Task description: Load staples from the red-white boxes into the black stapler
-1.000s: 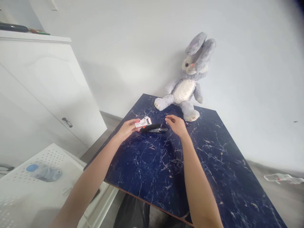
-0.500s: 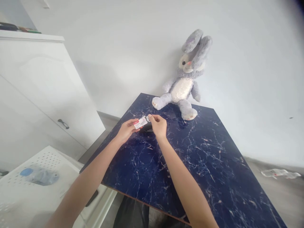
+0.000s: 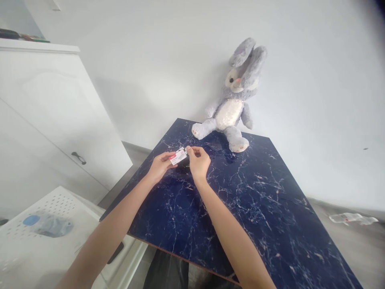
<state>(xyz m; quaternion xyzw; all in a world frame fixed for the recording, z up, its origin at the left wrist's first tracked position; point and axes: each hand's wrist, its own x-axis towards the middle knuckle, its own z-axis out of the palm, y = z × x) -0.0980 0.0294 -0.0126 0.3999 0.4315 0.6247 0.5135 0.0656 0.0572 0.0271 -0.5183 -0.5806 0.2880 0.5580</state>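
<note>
head view | small red-and-white box is pinched at its near end by left hand grip | far end of box is nipped by right hand grip | both held just above blue marbled bench | plush rabbit seated beyond right hand

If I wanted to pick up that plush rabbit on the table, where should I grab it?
Probably the plush rabbit is best taken around its white belly, coming from the front. It sits upright against the wall, so its back is shut off, and its legs sprawl forward on the dark marbled table. The floppy ears would likely let it dangle.
</note>
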